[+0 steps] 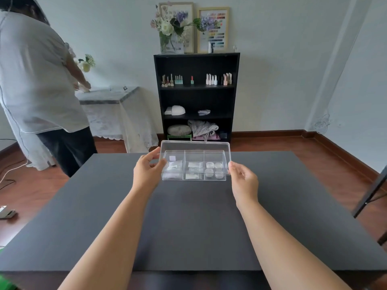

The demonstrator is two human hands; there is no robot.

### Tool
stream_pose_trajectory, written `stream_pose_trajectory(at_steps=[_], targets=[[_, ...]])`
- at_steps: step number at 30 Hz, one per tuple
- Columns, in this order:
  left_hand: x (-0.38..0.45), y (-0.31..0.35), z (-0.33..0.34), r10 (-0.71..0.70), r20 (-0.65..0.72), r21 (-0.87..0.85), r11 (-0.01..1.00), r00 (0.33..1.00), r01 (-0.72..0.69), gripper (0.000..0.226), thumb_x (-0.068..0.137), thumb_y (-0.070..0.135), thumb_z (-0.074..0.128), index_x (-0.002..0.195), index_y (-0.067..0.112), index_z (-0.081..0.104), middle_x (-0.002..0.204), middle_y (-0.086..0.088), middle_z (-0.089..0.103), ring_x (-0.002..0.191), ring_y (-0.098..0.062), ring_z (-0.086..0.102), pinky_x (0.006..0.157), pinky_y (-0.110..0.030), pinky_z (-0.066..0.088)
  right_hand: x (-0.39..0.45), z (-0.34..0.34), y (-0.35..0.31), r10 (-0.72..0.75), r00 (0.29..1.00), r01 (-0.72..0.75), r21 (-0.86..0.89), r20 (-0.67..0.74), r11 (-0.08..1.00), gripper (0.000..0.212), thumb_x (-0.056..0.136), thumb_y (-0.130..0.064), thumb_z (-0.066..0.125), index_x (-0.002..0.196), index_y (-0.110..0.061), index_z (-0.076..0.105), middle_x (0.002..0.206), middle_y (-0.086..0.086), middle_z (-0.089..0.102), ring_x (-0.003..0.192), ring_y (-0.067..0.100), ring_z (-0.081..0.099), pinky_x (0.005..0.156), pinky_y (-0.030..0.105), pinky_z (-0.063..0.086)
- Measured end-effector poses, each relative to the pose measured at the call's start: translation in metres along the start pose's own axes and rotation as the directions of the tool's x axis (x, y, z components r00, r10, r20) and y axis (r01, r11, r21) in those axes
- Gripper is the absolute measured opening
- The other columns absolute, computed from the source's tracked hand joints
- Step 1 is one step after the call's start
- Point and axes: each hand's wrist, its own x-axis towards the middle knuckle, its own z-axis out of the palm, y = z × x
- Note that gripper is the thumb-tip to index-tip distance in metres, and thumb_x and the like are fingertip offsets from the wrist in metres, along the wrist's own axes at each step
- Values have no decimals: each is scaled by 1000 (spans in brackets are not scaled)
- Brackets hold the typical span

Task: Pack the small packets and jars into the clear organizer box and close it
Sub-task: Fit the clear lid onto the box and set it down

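On the far half of the dark surface [188,216] sat the clear organizer box [193,176], its three sections loaded: packets [194,164] left and middle, four small round jars [214,169] on the right. Above it the clear lid [194,145] was tilted. The left hand [146,171] had its grip pinched shut on the lid's left edge, the right hand [244,180] likewise closed on the right edge.

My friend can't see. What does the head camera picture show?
Two hands, left hand and right hand, hold a clear lid over a clear organizer box on a dark table. Packets and small round jars sit inside.
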Motion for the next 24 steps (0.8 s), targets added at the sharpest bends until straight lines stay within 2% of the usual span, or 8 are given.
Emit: stream_pose_trajectory(at_steps=[3,4,7,11,14,16,20,24], targets=[[11,-1,2,-2,-48,46,999,999,4,38,86,34,67,124,34,63,102,7,69,82,-3,66,70,-20,48,5,6,3,-86,996,89,-114,24,989,23,93,-42,57,101,-27,72,98,-11,65,91,7,62,80,18,44],[14,-2,3,1,-63,50,999,998,2,35,86,35,67,121,34,63,99,10,69,81,-1,65,72,-22,48,7,8,2,-115,993,117,-133,21,984,17,94,-41,56,90,-33,71,95,-11,63,88,8,61,76,17,42],[21,-5,8,-15,-112,40,999,994,19,24,86,37,66,110,35,65,97,15,69,75,2,64,65,-20,47,12,11,4,-188,982,189,-171,22,967,32,95,-34,58,63,-37,61,88,-11,62,84,8,60,72,20,42],[24,-13,15,-47,-166,24,998,985,52,17,87,39,64,103,35,65,92,16,67,77,2,62,69,-22,48,17,12,7,-180,981,189,-186,68,964,27,95,-35,56,80,-19,71,92,-18,62,90,6,60,73,15,40],[20,-18,20,-49,-152,10,999,987,51,20,87,40,63,106,33,67,87,18,66,78,2,62,73,-23,48,19,11,7,-103,993,111,-144,63,983,17,94,-36,56,96,-28,71,109,-10,64,99,6,60,81,16,41],[16,-22,21,-49,-138,7,999,989,51,22,88,40,62,107,33,68,86,17,67,77,2,62,71,-21,48,20,10,6,-72,996,77,-108,47,991,11,93,-36,58,88,-39,67,112,-8,65,102,6,61,88,23,43],[14,-27,17,-64,-110,3,998,992,65,29,89,40,60,116,29,67,96,15,68,84,2,61,73,-17,44,20,11,5,-55,995,66,-154,78,986,19,93,-41,56,76,-45,63,105,-18,62,95,-7,57,90,24,42],[10,-32,18,-85,-57,-10,996,995,84,38,90,40,59,126,29,63,112,8,66,93,-2,62,88,-25,47,19,12,3,-57,996,71,-202,74,977,27,95,-42,53,69,-41,61,99,-19,60,89,-9,56,85,22,39]])
